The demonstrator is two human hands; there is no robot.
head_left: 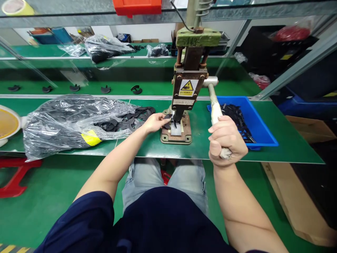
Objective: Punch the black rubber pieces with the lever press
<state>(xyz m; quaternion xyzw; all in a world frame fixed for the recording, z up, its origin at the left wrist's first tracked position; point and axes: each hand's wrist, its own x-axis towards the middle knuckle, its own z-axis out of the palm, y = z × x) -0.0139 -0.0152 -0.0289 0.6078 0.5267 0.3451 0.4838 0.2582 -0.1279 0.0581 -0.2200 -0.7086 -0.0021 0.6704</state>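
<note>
A hand press with a warning label stands on the green bench in front of me. My right hand is wrapped round the wrapped end of its lever, to the right of the column. Beneath the ram, my left hand pinches a black curved plastic part at the left side of the press base. The ram's lower end is close above that part; whether they touch I cannot tell. Left of my left hand, similar black parts spill from the mouth of a clear plastic bag.
A blue bin holding small black parts stands right of the press. Several black parts are spaced along the strip behind the bench edge. More bags lie on the far shelf. A round yellowish disc sits at the left edge.
</note>
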